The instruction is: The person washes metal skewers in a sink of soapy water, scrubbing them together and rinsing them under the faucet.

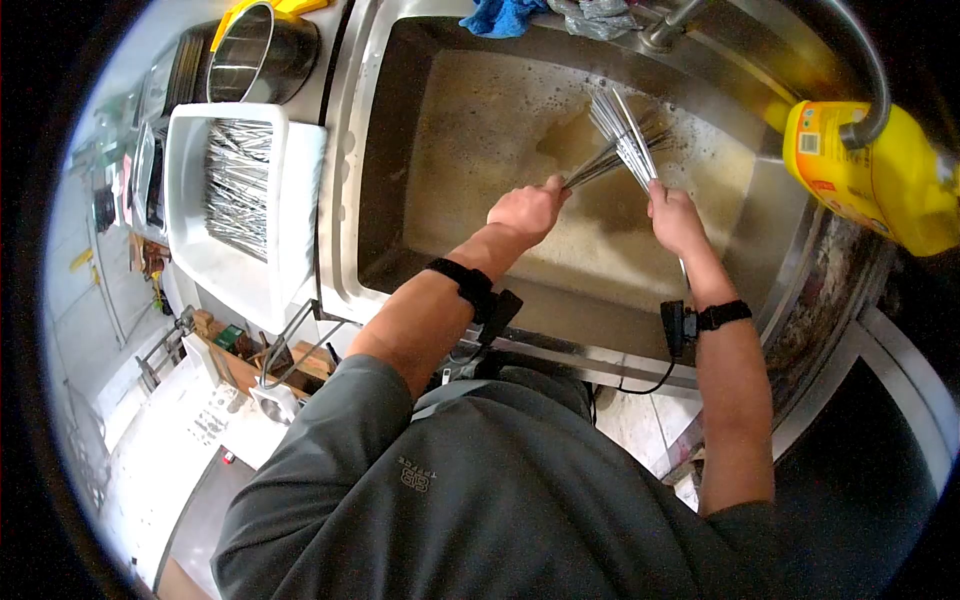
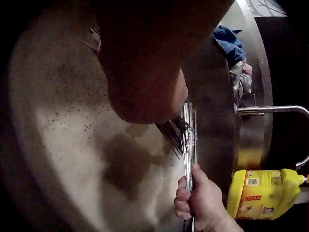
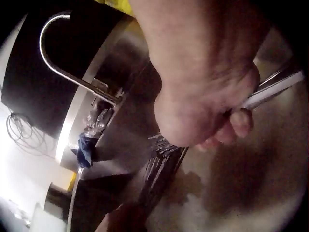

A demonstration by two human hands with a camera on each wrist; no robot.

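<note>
Over the water in a metal sink [image 1: 395, 150], my left hand [image 1: 528, 212] grips the near end of a bundle of thin metal skewers [image 1: 597, 165]. My right hand [image 1: 678, 222] holds a second bundle, brighter silver skewers [image 1: 632, 145], with the thumb laid along them. The two bundles cross near their far ends in the head view. In the left wrist view the right hand [image 2: 205, 198] has its fingers wrapped round its skewers [image 2: 189, 140]. The right wrist view shows the ends of the darker skewers [image 3: 161, 166] beyond the right hand.
A white tub [image 1: 290, 200] full of skewers stands left of the sink, beside a steel pot [image 1: 262, 55]. At the right is a yellow jug [image 1: 850, 170] near the curved faucet [image 1: 690, 15]. A blue cloth [image 1: 500, 15] and clear plastic [image 1: 595, 15] lie on the far rim.
</note>
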